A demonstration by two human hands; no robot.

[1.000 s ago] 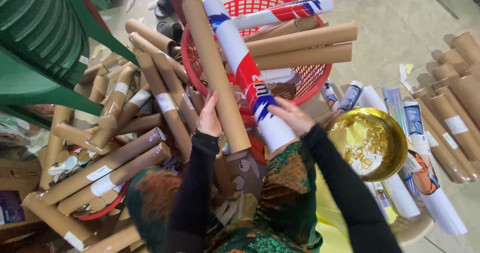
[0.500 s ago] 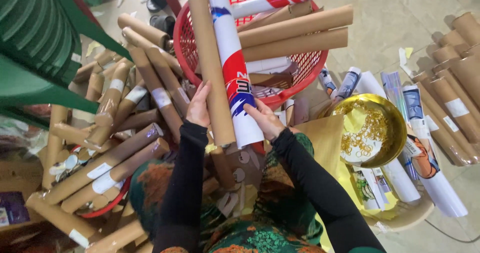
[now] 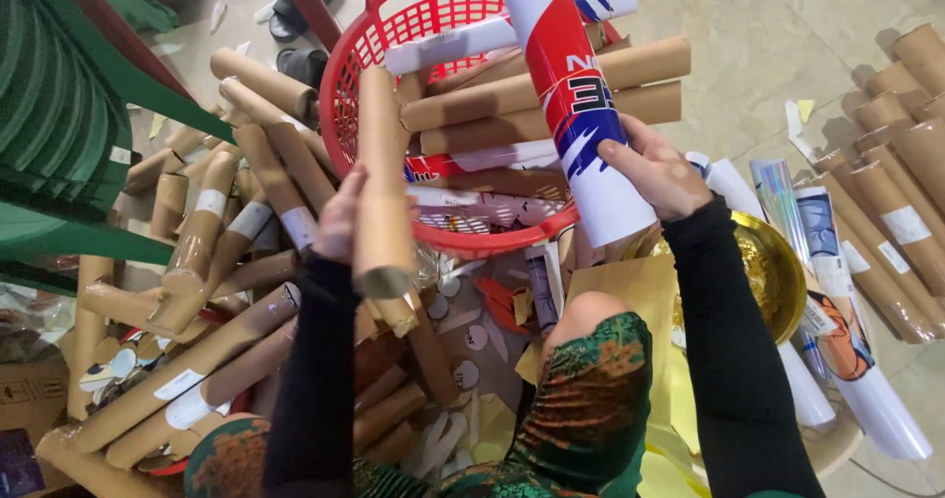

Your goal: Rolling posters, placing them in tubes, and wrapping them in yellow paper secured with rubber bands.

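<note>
— Tiled floor [image 3: 768,26], pale and littered with paper scraps; what lies left of the red basket [image 3: 345,75]?

— Green plastic chair [image 3: 59,114], then a heap of brown cardboard tubes [image 3: 226,262] beside the basket.

— And the hands?

— Left hand [image 3: 340,217] is wrapped around a plain brown tube [image 3: 382,183], upright against the basket's near rim. Right hand [image 3: 655,168] grips a white tube with red and blue print [image 3: 576,104], tilted across the basket's right side.

— Right of the basket?

— Gold bowl [image 3: 773,262], then more printed rolls [image 3: 837,301].
</note>
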